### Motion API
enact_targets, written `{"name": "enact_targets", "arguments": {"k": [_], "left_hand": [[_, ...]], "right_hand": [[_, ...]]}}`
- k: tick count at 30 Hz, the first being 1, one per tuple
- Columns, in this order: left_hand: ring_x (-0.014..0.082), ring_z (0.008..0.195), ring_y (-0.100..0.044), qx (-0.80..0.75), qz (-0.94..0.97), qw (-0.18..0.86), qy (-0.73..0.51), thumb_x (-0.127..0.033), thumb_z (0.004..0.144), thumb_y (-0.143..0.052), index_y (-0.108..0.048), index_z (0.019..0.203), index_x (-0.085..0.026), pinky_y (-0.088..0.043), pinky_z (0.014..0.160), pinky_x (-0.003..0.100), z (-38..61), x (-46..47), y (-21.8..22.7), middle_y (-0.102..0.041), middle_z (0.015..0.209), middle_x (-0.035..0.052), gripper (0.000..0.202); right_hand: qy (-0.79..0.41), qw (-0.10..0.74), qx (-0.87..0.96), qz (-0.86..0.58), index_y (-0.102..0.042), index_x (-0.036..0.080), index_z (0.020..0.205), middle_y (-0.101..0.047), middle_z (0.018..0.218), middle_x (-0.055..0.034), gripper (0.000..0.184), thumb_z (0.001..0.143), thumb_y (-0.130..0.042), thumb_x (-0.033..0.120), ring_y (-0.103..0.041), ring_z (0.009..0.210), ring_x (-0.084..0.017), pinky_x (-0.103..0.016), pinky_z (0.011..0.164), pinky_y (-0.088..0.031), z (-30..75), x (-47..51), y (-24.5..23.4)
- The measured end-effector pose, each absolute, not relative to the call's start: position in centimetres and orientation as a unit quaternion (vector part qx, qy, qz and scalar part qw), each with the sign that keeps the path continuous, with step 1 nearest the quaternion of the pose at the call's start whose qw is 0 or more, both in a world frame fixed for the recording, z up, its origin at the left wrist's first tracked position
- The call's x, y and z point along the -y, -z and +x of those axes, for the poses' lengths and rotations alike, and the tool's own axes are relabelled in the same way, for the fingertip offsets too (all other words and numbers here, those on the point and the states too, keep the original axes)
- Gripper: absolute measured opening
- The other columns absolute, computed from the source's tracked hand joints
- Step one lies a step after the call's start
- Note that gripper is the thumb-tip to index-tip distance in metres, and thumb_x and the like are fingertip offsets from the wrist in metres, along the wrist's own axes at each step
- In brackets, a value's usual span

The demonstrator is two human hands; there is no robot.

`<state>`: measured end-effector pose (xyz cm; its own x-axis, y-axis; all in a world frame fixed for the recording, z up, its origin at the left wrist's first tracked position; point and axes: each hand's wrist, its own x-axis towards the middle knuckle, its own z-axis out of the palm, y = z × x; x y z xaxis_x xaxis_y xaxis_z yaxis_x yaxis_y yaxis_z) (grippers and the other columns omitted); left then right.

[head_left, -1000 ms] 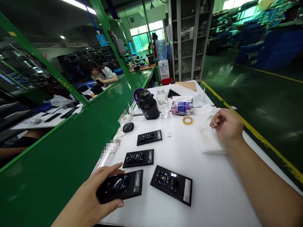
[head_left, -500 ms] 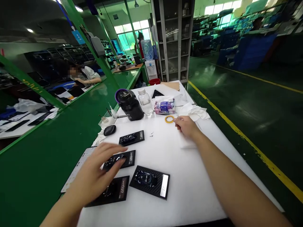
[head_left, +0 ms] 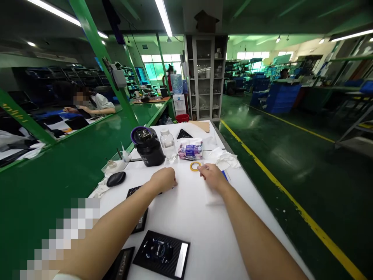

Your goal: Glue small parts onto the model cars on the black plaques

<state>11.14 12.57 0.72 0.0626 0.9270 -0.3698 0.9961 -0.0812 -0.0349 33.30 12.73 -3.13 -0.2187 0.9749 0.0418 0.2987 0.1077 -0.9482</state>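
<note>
My left hand lies knuckles-up on the white table, its fingers curled over the right end of a black carbon-pattern card. My right hand rests a little to the right with its fingers drawn together. Its fingertips touch the edge of a small yellow tape ring, and whether they hold anything is hidden. A white sheet and a bit of blue lie under this hand. Nearer me lie more black cards, one of them partly under my left forearm.
Behind the hands stand a black jug, a clear bottle, a tissue pack and crumpled white cloth. A black oval object lies at the table's left edge. A co-worker sits beyond the green divider.
My left hand left the near cards and reached forward to the far card. My right hand slid left to the tape ring. The view tilted up.
</note>
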Motion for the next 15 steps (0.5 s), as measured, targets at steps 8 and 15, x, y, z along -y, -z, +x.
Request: {"name": "enact_targets", "arguments": {"k": [8,15], "left_hand": [[0.0281,0.105,-0.061,-0.652,0.748,0.107,-0.056,-0.023,0.086,-0.063,-0.065,0.081,-0.013,-0.047,0.089,0.040,12.0,-9.2,-2.0,-0.068,0.099,0.0139,0.011],[0.0105,0.059,-0.046,-0.601,0.586,0.352,-0.414,-0.054,0.094,-0.046,-0.061,0.108,-0.016,-0.036,0.054,0.023,11.0,-2.7,-6.0,-0.060,0.082,0.0019,0.044]], "right_hand": [[-0.437,0.458,0.623,-0.459,-0.056,0.014,0.083,-0.052,0.071,0.0021,0.040,0.101,-0.051,0.050,-0.049,0.060,-0.010,-0.024,0.060,-0.044,33.1,-11.7,3.4],[-0.531,0.407,0.600,-0.437,-0.055,0.013,0.079,-0.046,0.063,0.0054,0.038,0.099,-0.056,0.046,-0.041,0.049,-0.006,-0.019,0.049,-0.039,32.5,-12.4,5.4]]}}
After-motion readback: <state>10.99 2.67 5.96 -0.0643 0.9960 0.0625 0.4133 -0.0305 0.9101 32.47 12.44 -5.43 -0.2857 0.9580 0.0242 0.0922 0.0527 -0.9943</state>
